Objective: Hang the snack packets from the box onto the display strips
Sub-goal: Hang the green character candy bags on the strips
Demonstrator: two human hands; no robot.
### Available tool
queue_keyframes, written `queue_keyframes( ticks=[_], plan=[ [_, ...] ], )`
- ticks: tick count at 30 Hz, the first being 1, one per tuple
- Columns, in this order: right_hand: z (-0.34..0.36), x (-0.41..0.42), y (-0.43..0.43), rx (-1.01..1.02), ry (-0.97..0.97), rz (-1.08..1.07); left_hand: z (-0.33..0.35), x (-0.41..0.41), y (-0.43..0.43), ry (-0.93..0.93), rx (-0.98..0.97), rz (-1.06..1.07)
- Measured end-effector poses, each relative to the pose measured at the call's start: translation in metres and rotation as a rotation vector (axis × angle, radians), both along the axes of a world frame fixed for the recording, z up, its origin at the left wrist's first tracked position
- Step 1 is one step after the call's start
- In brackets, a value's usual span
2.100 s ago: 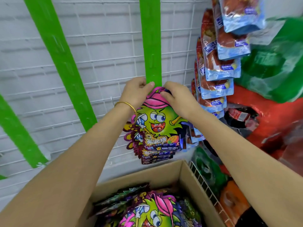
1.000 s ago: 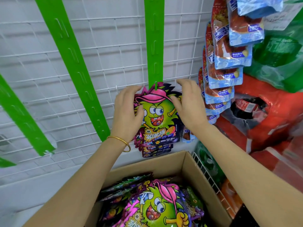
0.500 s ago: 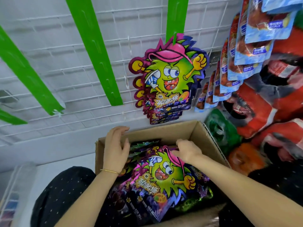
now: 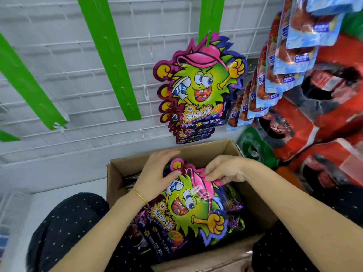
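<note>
Left hand [image 4: 155,173] and right hand [image 4: 225,170] both pinch the cap end of the top packet [image 4: 188,205] in the box [image 4: 117,173], one at each side.

Head view, the only one: packet lies face up, long axis running from the fingers back toward the person. Loaded strip [image 4: 211,14] is above and slightly right, so the right hand is nearer. Hung packets [image 4: 200,85]: at least four, overlapped. Green strips: four, and three show no packets.

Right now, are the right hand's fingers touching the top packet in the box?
Touching. Head view: the right hand has its fingers curled onto the pink cap edge of the top packet, no gap.
</note>
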State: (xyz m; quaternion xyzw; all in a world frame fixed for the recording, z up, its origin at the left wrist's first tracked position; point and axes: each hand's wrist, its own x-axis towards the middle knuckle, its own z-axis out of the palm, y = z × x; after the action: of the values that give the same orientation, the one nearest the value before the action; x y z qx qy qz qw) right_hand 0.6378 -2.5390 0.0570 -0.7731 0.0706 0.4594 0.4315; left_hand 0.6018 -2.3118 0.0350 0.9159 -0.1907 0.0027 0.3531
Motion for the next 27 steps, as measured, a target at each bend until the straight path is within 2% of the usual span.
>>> queue_keyframes(
  ticks=[3, 6, 10, 13, 15, 18, 22, 24, 27],
  plan=[
    [0.03, 0.001, 0.001, 0.116, -0.025, 0.071, 0.019, 0.007, -0.019, 0.03, 0.085, -0.115],
    [0.051, 0.0, -0.004, 0.197, -0.081, 0.04, 0.042, 0.013, -0.031, 0.014, 0.083, -0.109],
    [0.071, -0.004, -0.021, 0.275, -0.161, -0.009, 0.065, 0.018, -0.036, 0.088, -0.048, -0.083],
    [0.083, -0.002, -0.028, 0.239, -0.283, -0.022, 0.084, 0.02, -0.039, 0.103, -0.161, -0.06],
    [0.094, 0.001, -0.03, 0.207, -0.412, -0.098, 0.1, 0.023, -0.043, 0.094, -0.183, -0.071],
    [0.122, 0.011, -0.03, 0.217, -0.706, -0.139, 0.138, 0.038, -0.052, 0.035, -0.234, -0.044],
    [0.167, 0.03, -0.029, 0.122, -1.066, -0.071, 0.208, 0.082, -0.065, -0.238, -0.479, 0.19],
    [0.185, 0.041, -0.026, 0.057, -1.184, -0.031, 0.236, 0.103, -0.073, -0.319, -0.484, 0.23],
    [0.207, 0.055, -0.021, -0.017, -1.323, 0.007, 0.258, 0.122, -0.085, -0.322, -0.466, 0.243]
  ],
)
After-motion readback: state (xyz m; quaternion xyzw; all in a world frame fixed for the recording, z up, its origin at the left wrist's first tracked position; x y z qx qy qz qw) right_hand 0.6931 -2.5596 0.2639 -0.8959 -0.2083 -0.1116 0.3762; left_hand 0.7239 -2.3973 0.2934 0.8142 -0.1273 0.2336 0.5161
